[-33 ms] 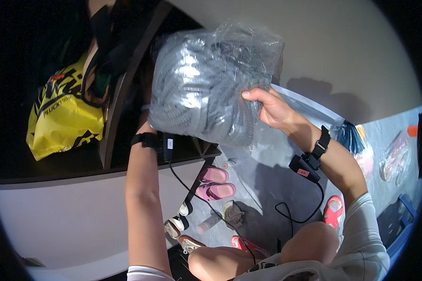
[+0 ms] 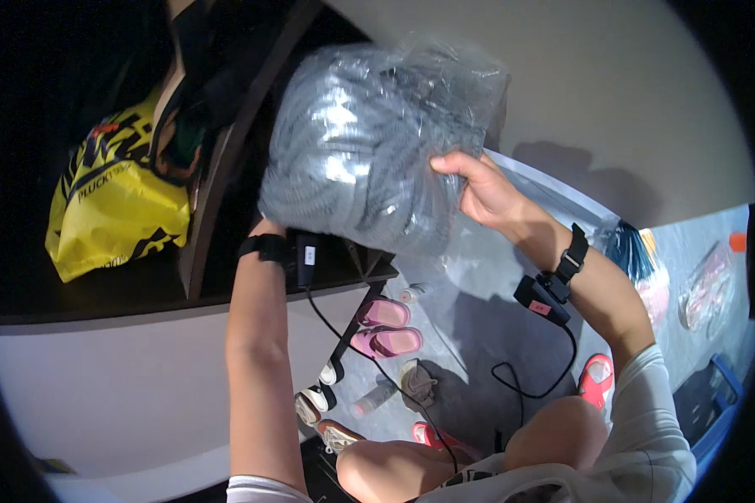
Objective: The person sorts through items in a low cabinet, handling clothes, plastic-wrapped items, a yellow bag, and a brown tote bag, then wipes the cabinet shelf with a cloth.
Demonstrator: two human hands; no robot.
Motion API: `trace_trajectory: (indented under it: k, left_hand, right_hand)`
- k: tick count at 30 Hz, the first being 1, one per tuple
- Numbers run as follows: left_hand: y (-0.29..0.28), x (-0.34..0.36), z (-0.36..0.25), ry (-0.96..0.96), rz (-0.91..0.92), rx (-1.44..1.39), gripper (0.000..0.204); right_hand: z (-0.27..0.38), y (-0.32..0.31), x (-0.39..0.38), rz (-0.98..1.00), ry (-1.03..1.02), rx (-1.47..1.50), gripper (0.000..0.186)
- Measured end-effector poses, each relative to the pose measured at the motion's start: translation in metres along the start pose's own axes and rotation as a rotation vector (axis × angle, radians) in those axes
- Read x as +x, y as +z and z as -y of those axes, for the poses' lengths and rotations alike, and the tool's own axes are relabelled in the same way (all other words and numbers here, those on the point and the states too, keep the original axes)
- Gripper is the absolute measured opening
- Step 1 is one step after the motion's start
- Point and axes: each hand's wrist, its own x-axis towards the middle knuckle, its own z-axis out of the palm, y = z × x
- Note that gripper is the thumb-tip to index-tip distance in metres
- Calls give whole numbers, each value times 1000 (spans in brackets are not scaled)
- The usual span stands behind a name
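A clear plastic bag [image 2: 356, 151] packed with grey, ribbed, rope-like coils is held up in front of the dark shelf opening. At its right edge my right hand [image 2: 486, 193] grips it, thumb on the front and fingers behind. My left hand [image 2: 268, 226] reaches up behind the bag's lower left corner. Only its base shows there, since the bag covers the fingers, so its hold cannot be made out. Each wrist wears a black strap with a small cabled device.
A yellow printed bag [image 2: 122, 214] sits in the shelf compartment on the left, beyond an upright divider [image 2: 214, 197]. Pink slippers [image 2: 386, 327], other shoes and a bottle [image 2: 373, 398] lie on the floor below. Plastic-wrapped items [image 2: 705, 289] are at the right.
The bag's left side has shifted slightly left and tilted, its lower edge a little higher. My right hand keeps its grip.
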Motion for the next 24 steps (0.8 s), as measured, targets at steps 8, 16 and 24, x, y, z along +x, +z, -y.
trace_trajectory:
  k: [8,16,24]
  left_hand:
    - [36,24,-57,83,-41,-70,108]
    - [56,30,-91,160,-30,-109,103]
    - [23,28,-97,25,29,-284,85]
  right_hand:
    - [4,34,96,37,-7,115,30]
    - [12,51,122,18,-32,205,22]
    - [20,52,111,-16,-22,146,23]
